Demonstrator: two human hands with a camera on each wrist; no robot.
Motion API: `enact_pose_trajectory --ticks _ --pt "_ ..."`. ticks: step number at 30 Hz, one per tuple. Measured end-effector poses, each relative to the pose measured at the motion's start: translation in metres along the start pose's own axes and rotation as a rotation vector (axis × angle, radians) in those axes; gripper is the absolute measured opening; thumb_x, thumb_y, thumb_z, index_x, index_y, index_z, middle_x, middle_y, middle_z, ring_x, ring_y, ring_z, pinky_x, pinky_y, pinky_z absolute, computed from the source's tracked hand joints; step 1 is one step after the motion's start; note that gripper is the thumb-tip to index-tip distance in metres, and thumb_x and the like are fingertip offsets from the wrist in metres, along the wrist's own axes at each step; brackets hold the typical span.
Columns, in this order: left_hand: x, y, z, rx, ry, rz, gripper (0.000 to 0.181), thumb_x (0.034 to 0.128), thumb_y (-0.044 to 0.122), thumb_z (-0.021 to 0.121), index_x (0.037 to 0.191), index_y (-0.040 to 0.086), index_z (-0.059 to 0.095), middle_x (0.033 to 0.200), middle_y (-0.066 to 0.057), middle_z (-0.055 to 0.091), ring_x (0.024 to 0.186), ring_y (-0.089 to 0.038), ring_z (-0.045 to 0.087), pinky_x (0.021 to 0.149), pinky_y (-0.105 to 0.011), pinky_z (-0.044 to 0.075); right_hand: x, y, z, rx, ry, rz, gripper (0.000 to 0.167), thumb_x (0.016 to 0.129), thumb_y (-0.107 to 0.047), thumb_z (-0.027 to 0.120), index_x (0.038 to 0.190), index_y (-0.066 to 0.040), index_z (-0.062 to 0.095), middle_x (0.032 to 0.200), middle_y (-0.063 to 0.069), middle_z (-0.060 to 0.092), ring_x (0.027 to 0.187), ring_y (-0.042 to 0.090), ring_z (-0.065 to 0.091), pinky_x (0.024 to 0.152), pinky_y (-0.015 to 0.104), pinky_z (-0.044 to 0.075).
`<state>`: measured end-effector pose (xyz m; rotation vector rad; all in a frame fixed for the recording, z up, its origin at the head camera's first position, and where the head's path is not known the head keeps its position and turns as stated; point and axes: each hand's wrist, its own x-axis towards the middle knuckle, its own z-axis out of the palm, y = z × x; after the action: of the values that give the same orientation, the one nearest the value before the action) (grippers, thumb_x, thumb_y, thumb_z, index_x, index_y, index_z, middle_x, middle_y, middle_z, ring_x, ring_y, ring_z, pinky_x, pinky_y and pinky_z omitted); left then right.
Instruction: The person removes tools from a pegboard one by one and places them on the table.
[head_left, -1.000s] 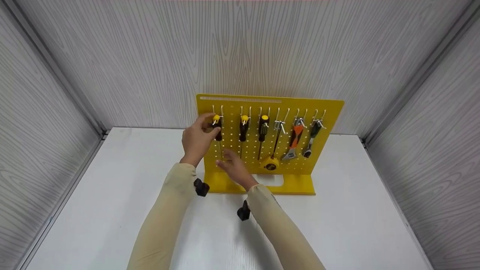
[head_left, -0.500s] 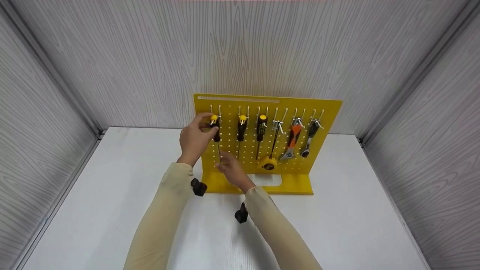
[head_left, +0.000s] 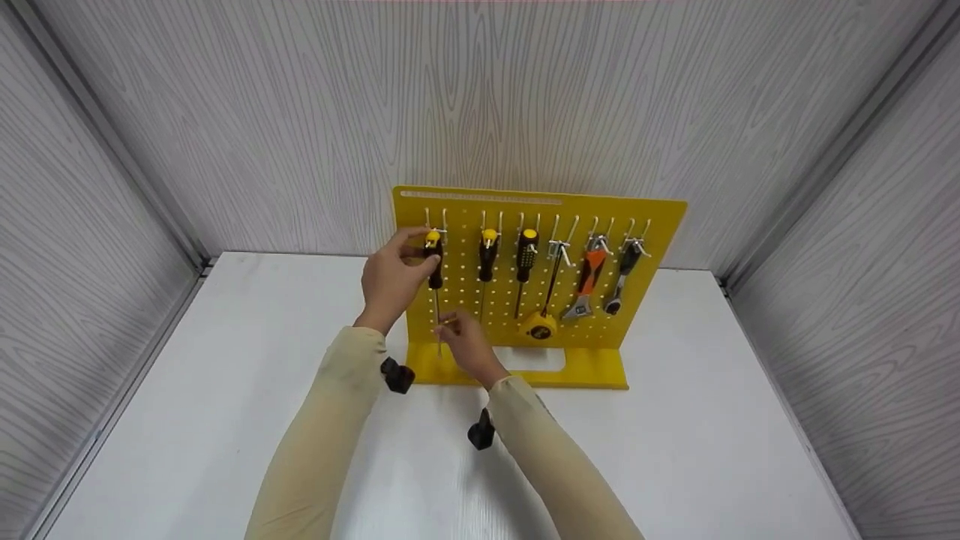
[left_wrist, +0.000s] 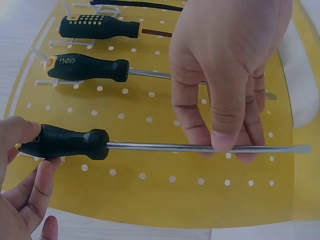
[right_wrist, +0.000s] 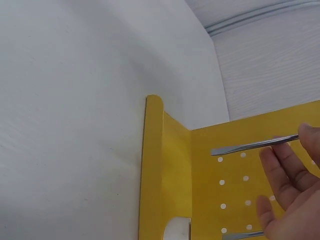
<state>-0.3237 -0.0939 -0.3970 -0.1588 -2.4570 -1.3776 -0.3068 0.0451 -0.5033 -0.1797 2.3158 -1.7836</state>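
Observation:
A slotted screwdriver [left_wrist: 72, 142] with a dark handle and yellow end hangs at the far left of a yellow pegboard [head_left: 463, 300]. My left hand [head_left: 394, 281] pinches its handle near the top, thumb on one side and fingers on the other. Lower down, my right hand [head_left: 469, 345] pinches the metal shaft between thumb and fingers; the flat tip [right_wrist: 225, 150] sticks out past them in the right wrist view. The handle's end is at a white hook, partly covered by the left fingers in the left wrist view.
Right of it hang a second screwdriver [head_left: 487, 259], a third screwdriver [head_left: 527, 255], a yellow tape measure [head_left: 540, 326], an orange adjustable wrench [head_left: 591, 277] and a ratchet-like tool [head_left: 626, 270]. The board stands on a white table [head_left: 697, 420] before grained panels.
My right hand's thumb and fingers, apart a second ago, have come together on the screwdriver's shaft, slightly lower. The left hand has stayed at the handle.

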Motion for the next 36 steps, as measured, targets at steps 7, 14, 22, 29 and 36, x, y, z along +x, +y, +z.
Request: enact_pose_trajectory --ticks 7,14,22,29,36 --pt "-0.002 0.004 -0.004 -0.007 -0.008 -0.010 0.037 0.0872 0.027 0.071 0.123 0.029 0.062 0.101 -0.004 0.074 0.085 -0.017 0.069 0.067 -0.032 0.048 0.001 0.000 -0.003 -0.003 0.008 -0.039 0.018 0.101 -0.013 0.048 0.113 -0.002 0.055 0.106 0.020 0.063 0.104 0.035 0.061 0.098 0.048 0.047" --pt "-0.004 0.008 -0.007 -0.022 0.002 -0.001 0.036 0.0864 0.027 0.072 0.121 0.028 0.063 0.100 -0.004 0.074 0.083 -0.017 0.068 0.066 -0.030 0.047 -0.001 -0.001 -0.005 -0.021 0.021 -0.092 0.017 0.101 -0.012 0.048 0.110 -0.001 0.056 0.101 0.016 0.064 0.095 0.026 0.062 0.097 0.049 0.048" --pt "-0.006 0.009 -0.008 0.013 0.000 0.011 0.037 0.0870 0.028 0.071 0.123 0.026 0.062 0.101 -0.005 0.074 0.084 -0.018 0.069 0.064 -0.030 0.047 -0.003 -0.002 -0.004 -0.042 0.005 -0.103 0.016 0.101 -0.012 0.048 0.109 -0.002 0.056 0.100 0.013 0.065 0.092 0.019 0.063 0.094 0.043 0.051" --pt "-0.006 0.012 -0.011 0.014 -0.012 0.003 0.036 0.0873 0.028 0.071 0.123 0.026 0.062 0.102 -0.005 0.074 0.087 -0.019 0.069 0.066 -0.032 0.049 -0.007 -0.003 -0.004 -0.074 -0.005 -0.092 0.015 0.101 -0.015 0.049 0.109 -0.004 0.057 0.100 0.010 0.065 0.092 0.017 0.063 0.092 0.037 0.052" --pt "-0.005 0.013 -0.012 0.028 -0.037 -0.019 0.037 0.0875 0.029 0.070 0.124 0.028 0.061 0.101 -0.004 0.073 0.085 -0.019 0.069 0.062 -0.029 0.043 -0.013 -0.005 -0.004 -0.068 -0.013 -0.067 0.013 0.100 -0.016 0.051 0.108 -0.007 0.057 0.099 0.008 0.064 0.091 0.016 0.062 0.093 0.036 0.052"
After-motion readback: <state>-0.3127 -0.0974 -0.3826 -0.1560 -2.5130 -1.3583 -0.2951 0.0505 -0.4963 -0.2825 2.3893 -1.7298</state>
